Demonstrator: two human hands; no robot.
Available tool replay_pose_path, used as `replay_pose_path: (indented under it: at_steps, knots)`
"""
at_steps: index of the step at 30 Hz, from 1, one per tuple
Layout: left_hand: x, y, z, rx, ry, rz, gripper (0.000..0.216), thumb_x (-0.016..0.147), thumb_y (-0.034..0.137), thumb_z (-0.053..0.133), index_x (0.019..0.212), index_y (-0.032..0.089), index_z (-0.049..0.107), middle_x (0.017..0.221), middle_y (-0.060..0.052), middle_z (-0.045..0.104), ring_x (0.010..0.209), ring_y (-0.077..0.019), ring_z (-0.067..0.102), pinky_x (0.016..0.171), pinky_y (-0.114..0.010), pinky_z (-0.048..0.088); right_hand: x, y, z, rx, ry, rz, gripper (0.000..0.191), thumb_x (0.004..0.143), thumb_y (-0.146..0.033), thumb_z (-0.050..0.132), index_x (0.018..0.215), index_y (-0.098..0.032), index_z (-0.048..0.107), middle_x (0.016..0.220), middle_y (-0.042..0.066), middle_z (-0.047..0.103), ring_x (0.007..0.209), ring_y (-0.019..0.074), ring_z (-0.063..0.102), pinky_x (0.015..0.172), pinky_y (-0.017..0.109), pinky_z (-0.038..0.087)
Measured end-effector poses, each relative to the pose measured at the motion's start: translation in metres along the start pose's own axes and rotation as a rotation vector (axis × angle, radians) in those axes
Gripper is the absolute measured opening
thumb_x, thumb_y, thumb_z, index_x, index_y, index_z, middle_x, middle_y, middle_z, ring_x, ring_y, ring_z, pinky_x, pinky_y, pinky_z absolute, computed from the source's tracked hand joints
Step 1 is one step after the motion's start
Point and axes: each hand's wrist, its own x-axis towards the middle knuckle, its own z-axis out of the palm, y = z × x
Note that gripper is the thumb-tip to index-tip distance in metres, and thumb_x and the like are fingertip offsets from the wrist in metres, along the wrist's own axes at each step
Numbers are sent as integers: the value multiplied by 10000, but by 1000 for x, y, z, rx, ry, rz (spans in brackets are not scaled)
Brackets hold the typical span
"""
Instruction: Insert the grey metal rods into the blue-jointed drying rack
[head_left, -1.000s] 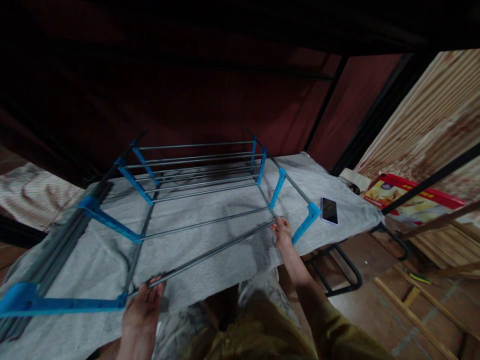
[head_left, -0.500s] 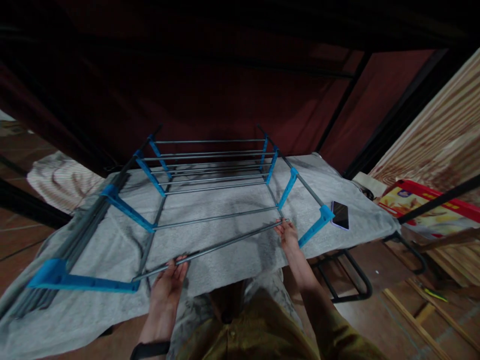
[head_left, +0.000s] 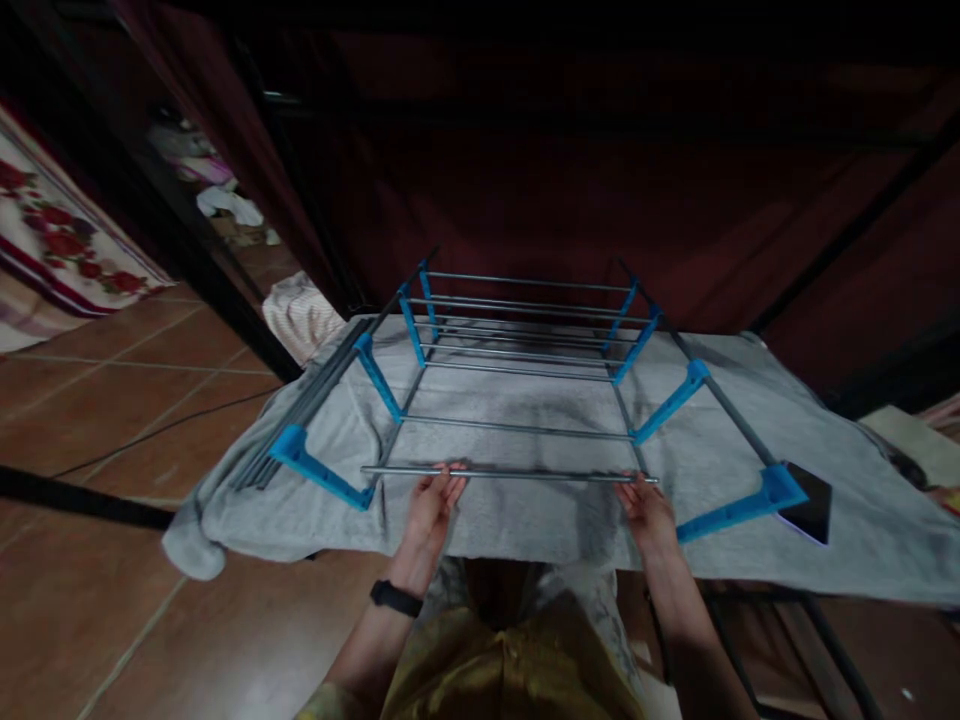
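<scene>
Both hands hold one thin grey metal tube [head_left: 536, 474] level across the near end of a rack frame. My left hand [head_left: 433, 497] has its fingers around the tube left of its middle. Close to the tube's right end, my right hand [head_left: 643, 505] grips it too. The rack frame, lying on grey cloth, has blue plastic brackets [head_left: 667, 402] joined by several grey crossbars [head_left: 517, 428]. The tube's left end lies close to the near left bracket [head_left: 321, 468]; whether they touch I cannot tell. The near right bracket [head_left: 739, 505] stands right of my right hand.
Several loose grey tubes [head_left: 300, 410] lie along the left side of the grey cloth [head_left: 517, 400]. A phone [head_left: 810, 508] rests behind the near right bracket. Dark bars of a metal frame [head_left: 225, 270] and a maroon curtain [head_left: 540, 200] surround the surface.
The tube has gone from slanting to nearly level, and its left end is now clear of the near left bracket's tip. The camera view has turned to the left.
</scene>
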Motion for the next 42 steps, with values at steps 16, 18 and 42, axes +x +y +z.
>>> replay_pose_path:
  at_steps: [16,18,42]
  knots:
    - [-10,-8,40,163,-230,183,357,714,340,833,954,174,628,943,-74,731,907,-196,704,882,-376,544,4,24,-21,-6,-39,171,155,830,-99,559,769,-195,664,752,3,727,727,127,721,737,269,650]
    - [-13,-9,46,202,-258,215,376,708,379,828,951,177,625,939,-72,723,915,-204,693,876,-385,536,5,26,-24,-9,-37,192,166,809,-79,552,773,-201,659,763,0,730,731,130,725,729,270,651]
    - [-41,-11,82,406,-436,476,293,868,379,688,1091,215,593,850,-34,675,856,-189,643,863,-329,470,-81,54,45,-203,-460,629,68,866,-217,643,901,-174,683,948,94,769,815,175,740,784,334,619]
